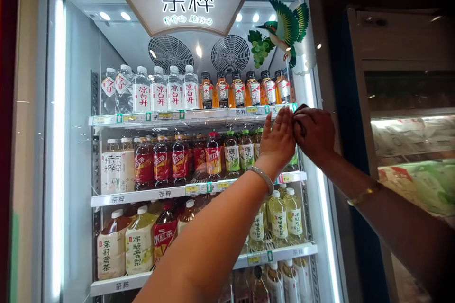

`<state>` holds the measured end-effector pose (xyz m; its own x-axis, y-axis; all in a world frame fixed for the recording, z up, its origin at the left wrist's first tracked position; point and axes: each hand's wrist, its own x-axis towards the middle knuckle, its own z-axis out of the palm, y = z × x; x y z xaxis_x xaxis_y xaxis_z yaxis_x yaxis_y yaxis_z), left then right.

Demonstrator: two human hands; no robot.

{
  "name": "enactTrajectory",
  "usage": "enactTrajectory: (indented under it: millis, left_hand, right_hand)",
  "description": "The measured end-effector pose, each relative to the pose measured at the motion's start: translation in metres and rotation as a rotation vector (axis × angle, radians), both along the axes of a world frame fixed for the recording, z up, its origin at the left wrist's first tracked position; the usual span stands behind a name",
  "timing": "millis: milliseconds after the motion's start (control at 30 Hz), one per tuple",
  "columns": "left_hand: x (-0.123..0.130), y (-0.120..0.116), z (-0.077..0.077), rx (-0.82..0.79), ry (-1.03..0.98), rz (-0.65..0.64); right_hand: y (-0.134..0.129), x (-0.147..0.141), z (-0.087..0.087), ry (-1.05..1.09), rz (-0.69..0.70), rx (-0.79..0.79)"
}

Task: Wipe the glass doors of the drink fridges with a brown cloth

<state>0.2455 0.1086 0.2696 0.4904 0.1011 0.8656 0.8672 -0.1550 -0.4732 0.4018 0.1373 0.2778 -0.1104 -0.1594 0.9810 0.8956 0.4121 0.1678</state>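
Note:
A lit drinks fridge with a glass door (199, 125) fills most of the view. My left hand (279, 139) is raised in front of the right part of the glass, fingers stretched upward and palm toward it, with a bangle on the wrist. Just right of it, my right hand (315, 133) has its fingers curled by the fridge's right edge, their tips close to my left hand. What the curled fingers hold, if anything, is hidden in shadow. Behind the hands stand green-capped tea bottles (232, 152) and black-capped amber bottles (251, 91).
Clear water bottles (174, 89) stand on the top shelf, red-labelled bottles (161, 162) on the one below, larger bottles (140, 241) lower down. A fan-shaped sign (185, 7) and a bird picture (286, 28) are at the top. Another display case (408, 57) stands at right.

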Motion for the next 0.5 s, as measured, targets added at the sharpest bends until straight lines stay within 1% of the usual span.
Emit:
enactTrajectory:
  millis: [67,100,133,167,233,267,300,333,367,433,500]
  left_hand:
    - [-0.001,-0.001,0.000,-0.002,0.002,-0.003]
    - [-0.001,-0.002,-0.001,-0.009,0.003,-0.007]
    - [-0.001,-0.003,-0.002,-0.018,0.000,-0.011]
    - [-0.001,-0.004,-0.003,-0.025,-0.007,-0.014]
    - [-0.001,-0.007,-0.004,-0.031,-0.018,-0.017]
    - [-0.002,-0.007,-0.005,-0.029,-0.017,-0.016]
    - [-0.003,-0.008,-0.004,-0.030,-0.009,-0.010]
    - [-0.005,-0.009,-0.002,-0.036,0.008,-0.001]
    - [-0.009,-0.011,0.000,-0.045,0.037,0.012]
    - [-0.018,-0.013,0.008,-0.066,0.113,0.037]
    - [-0.029,-0.016,0.015,-0.075,0.187,0.047]
  right_hand:
    - [-0.003,0.005,0.013,-0.059,-0.009,-0.015]
    - [-0.003,0.010,0.014,-0.045,-0.012,-0.015]
    - [-0.003,0.014,0.011,-0.002,-0.015,-0.010]
    - [-0.003,0.017,0.003,0.055,-0.018,-0.002]
    - [-0.004,0.015,-0.019,0.132,-0.014,0.023]
    - [-0.006,0.011,-0.029,0.135,-0.005,0.035]
    - [-0.007,0.007,-0.036,0.106,0.004,0.037]
    - [-0.009,0.002,-0.037,0.047,0.007,0.030]
    - [-0.011,-0.001,-0.033,-0.026,0.005,0.013]
    - [-0.012,-0.002,-0.014,-0.144,-0.013,-0.030]
    - [-0.010,0.005,0.006,-0.160,-0.028,-0.049]
